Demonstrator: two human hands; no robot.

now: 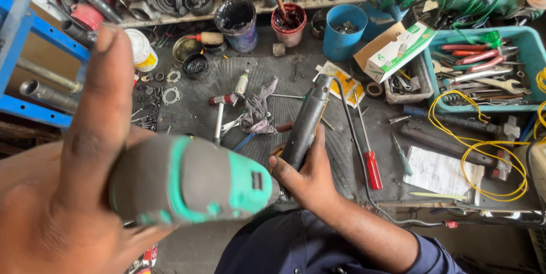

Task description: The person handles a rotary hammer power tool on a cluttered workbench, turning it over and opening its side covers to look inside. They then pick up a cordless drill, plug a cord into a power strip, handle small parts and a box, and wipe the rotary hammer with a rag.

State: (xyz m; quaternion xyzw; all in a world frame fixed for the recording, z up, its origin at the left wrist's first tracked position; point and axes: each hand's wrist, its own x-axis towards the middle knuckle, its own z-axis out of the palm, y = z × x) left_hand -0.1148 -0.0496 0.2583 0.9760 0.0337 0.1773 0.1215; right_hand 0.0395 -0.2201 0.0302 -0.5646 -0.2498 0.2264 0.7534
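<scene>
My left hand (62,194) fills the near left, close to the camera, thumb pointing up. It grips a grey and teal power tool body (187,180), which is blurred. My right hand (310,180), in a dark blue sleeve, holds a long dark grey corded tool (307,120) by its lower end; the tool's tip points away over the dark workbench (193,109). A black cable (355,154) runs from the tool's far end back toward me. The two tools sit side by side, almost touching.
A red-handled screwdriver (372,166), a hammer (219,117), a grey rag (259,109) and washers lie on the bench. At the back stand a blue cup (344,32), a red pot (289,23) and a dark bucket (238,23). A teal tool tray (483,63), yellow wire (483,154) and a white-green box (395,49) are on the right.
</scene>
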